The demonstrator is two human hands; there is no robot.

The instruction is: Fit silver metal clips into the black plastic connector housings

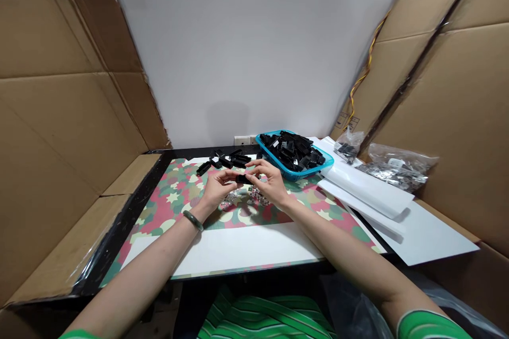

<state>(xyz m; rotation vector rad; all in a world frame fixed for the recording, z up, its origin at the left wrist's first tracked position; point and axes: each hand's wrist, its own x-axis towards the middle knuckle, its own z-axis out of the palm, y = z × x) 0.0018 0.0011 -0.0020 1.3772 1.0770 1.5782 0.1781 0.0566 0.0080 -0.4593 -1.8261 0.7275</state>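
Both of my hands meet above the patterned mat (170, 206), around one small black plastic piece (242, 179). My left hand (218, 188) pinches its left end between thumb and fingers. At its right end, the fingertips of my right hand (268, 183) are closed on it. Beneath the hands lie small shiny pieces (258, 197), partly hidden and too small to name. Just beyond, several similar black plastic pieces (225, 161) are scattered near the back of the mat.
A blue basket (292, 174) heaped with black pieces stands at the back right. Rolled white sheets (369, 190) and plastic bags of metal parts (397, 169) lie to the right. Cardboard walls (59, 116) flank the table, and a white strip (238, 249) runs along its front.
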